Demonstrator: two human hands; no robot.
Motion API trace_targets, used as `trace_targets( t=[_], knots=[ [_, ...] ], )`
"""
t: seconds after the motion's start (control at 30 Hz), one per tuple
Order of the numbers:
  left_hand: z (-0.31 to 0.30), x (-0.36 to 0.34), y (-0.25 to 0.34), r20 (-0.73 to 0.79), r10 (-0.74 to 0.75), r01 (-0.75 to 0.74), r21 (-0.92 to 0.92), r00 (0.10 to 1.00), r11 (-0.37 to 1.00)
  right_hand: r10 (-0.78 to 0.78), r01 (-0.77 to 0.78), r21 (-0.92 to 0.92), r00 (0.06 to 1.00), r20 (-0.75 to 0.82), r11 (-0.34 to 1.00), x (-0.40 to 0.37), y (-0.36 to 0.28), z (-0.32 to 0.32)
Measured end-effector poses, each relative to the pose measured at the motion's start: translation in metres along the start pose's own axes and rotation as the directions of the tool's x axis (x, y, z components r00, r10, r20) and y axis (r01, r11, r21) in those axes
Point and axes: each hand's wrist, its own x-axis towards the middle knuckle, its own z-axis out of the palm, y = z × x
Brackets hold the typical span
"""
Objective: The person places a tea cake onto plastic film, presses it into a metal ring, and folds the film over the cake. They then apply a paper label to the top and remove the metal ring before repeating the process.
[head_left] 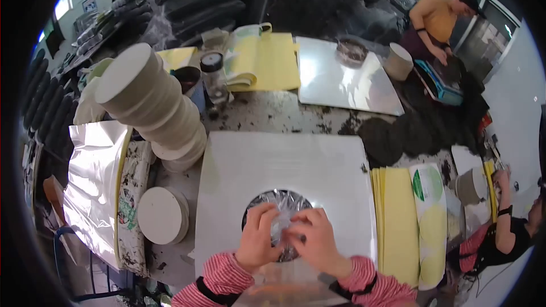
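Note:
Both hands meet over a dark round disc (248, 207) that has clear crinkled plastic film (282, 200) on it. The disc lies on a large white board (273, 162). My left hand (259, 239) has its fingers bent on the film at the disc's left side. My right hand (316, 239) is at the right side, its thumb and fingers closed together on the film near the middle. Much of the disc is hidden by the hands and film.
Tall stacks of round white discs (162, 102) and a short stack (161, 215) stand left. A lidded jar (214, 77) is behind. Yellow sheets (400, 222) lie right. Dark discs (381, 139) are back right. Two other people (435, 20) work at the right.

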Motion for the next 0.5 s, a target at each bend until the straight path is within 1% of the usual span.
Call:
trace_targets(
  t=[0.03,0.07,0.1,0.13,0.2,0.23,0.27,0.33,0.37,0.4,0.43,0.47,0.5],
  knots=[
    [-0.003,0.007,0.005,0.108,0.053,-0.071,0.166,0.993,0.983,0.082,-0.076,-0.048,0.987,0.139,0.996,0.002,0.017,0.013],
    [-0.002,0.003,0.012,0.233,0.111,-0.181,0.306,0.966,0.935,0.178,-0.154,-0.11,0.949,0.258,0.982,-0.01,0.02,0.017],
    [0.001,0.002,0.007,0.288,0.072,-0.168,0.323,0.955,0.931,0.163,-0.131,-0.165,0.966,0.2,0.978,-0.012,0.015,0.018],
    [0.002,0.002,0.004,0.278,0.095,-0.189,0.331,0.956,0.925,0.147,-0.117,-0.168,0.973,0.178,0.979,-0.01,0.013,0.012],
    [0.002,-0.002,0.002,0.338,0.101,-0.234,0.381,0.936,0.894,0.099,-0.105,0.011,0.969,0.227,0.994,-0.012,0.006,-0.007],
    [0.002,-0.001,0.005,0.33,0.106,-0.236,0.385,0.938,0.892,0.093,-0.082,-0.052,0.962,0.257,0.995,-0.005,0.003,-0.013],
    [0.001,-0.003,0.007,0.35,0.117,-0.255,0.378,0.929,0.89,0.112,-0.102,-0.054,0.964,0.24,0.993,-0.009,0.007,-0.004],
    [0.003,0.0,0.008,0.337,0.138,-0.274,0.401,0.931,0.874,0.175,-0.053,-0.345,0.927,0.332,0.937,-0.013,0.022,0.022],
    [0.002,0.0,0.009,0.351,0.121,-0.257,0.373,0.929,0.892,0.086,-0.013,-0.251,0.955,0.282,0.968,-0.013,0.024,0.018],
    [0.001,0.001,0.011,0.359,0.161,-0.292,0.346,0.919,0.892,0.093,-0.009,-0.237,0.934,0.345,0.971,-0.015,0.034,0.017],
    [-0.001,0.002,0.012,0.394,0.132,-0.284,0.358,0.91,0.889,0.106,-0.104,-0.022,0.958,0.267,0.994,-0.014,0.035,-0.005],
    [-0.002,0.003,0.011,0.422,0.096,-0.271,0.379,0.901,0.885,0.124,-0.164,0.208,0.974,0.191,0.964,-0.011,0.037,-0.028],
    [-0.001,0.003,0.011,0.417,0.11,-0.28,0.37,0.902,0.886,0.127,-0.127,0.03,0.992,-0.019,0.991,-0.013,0.052,-0.055]
  ],
)
